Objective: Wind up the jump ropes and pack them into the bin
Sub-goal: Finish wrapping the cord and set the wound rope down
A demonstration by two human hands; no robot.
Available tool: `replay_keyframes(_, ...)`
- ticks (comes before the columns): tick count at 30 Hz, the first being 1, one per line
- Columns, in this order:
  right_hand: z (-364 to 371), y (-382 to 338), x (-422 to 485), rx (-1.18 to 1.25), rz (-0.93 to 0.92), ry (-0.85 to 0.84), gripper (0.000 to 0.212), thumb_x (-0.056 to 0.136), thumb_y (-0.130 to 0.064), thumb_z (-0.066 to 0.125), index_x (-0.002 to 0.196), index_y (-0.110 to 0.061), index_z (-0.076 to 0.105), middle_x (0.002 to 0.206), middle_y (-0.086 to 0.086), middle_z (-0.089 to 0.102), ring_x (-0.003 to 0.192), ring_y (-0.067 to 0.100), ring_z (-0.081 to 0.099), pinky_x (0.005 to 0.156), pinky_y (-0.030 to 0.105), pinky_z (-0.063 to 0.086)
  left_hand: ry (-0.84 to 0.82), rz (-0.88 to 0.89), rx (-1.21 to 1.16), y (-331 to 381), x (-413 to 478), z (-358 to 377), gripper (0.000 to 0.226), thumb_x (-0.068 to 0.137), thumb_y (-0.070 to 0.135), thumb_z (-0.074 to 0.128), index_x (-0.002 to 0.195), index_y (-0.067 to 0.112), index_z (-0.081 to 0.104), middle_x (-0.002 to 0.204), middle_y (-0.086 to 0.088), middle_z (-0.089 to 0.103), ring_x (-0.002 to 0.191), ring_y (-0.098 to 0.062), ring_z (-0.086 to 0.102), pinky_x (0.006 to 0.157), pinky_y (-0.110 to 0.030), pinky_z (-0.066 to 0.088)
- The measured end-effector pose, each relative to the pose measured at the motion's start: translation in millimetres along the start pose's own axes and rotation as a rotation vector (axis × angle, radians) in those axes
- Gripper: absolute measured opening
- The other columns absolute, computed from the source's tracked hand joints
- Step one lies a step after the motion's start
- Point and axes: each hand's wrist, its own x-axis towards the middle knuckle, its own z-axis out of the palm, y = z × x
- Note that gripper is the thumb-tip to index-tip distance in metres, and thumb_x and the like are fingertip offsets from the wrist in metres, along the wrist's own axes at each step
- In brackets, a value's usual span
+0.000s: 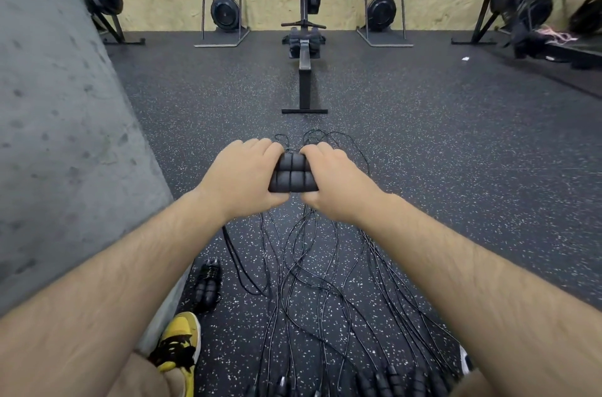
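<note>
Both hands hold one pair of black ribbed jump rope handles (293,176) side by side in front of me, above the floor. My left hand (242,177) grips their left side and my right hand (334,180) grips their right side. Thin black cords (312,269) hang from under my hands and spread in long loops over the speckled floor. More black handles (384,383) lie at the bottom edge. A wound-up black rope bundle (208,282) lies on the floor to the left. No bin is in view.
A grey concrete wall (58,136) runs along the left. A rowing machine (304,48) stands straight ahead, with other upright rowers against the wooden back wall. My yellow and black shoe (179,344) is at the lower left.
</note>
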Motion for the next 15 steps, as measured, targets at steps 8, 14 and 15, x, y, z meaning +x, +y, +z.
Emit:
replay_keyframes(8, -8.9, -5.0, -4.3, 0.35, 0.052, 0.244, 0.055, 0.075, -0.017, 0.07, 0.126, -0.02, 0.047, 0.114, -0.001, 0.054, 0.101, 0.02, 0.056, 0.089, 0.033, 0.048, 0.04, 0.029, 0.002, -6.5, 2.4, -11.9, 0.053, 0.076, 0.056, 0.052, 0.104, 0.012, 0.059, 0.087, -0.007, 0.061, 0.074, -0.034, 0.061, 0.063, -0.041, 0.05)
replay_keyframes(14, 16.9, -15.0, 10.4, 0.884, 0.485, -0.016, 0.06, 0.075, -0.019, 0.084, 0.123, -0.021, 0.049, 0.106, -0.003, 0.066, 0.086, 0.012, 0.065, 0.082, 0.034, 0.056, 0.12, -0.09, -0.009, -15.8, 0.9, -23.1, 0.048, 0.076, 0.051, 0.065, 0.101, 0.011, 0.058, 0.087, -0.008, 0.062, 0.076, -0.036, 0.062, 0.062, -0.041, 0.048)
replay_keyframes(15, 24.2, -24.6, 11.2, 0.819, 0.444, -0.131, 0.051, 0.076, -0.021, 0.083, 0.118, -0.02, 0.054, 0.109, -0.003, 0.066, 0.09, 0.012, 0.065, 0.081, 0.032, 0.055, 0.13, -0.09, -0.017, -14.8, -0.3, -23.6, 0.05, 0.076, 0.055, 0.06, 0.102, 0.012, 0.058, 0.087, -0.007, 0.062, 0.075, -0.035, 0.062, 0.062, -0.04, 0.048)
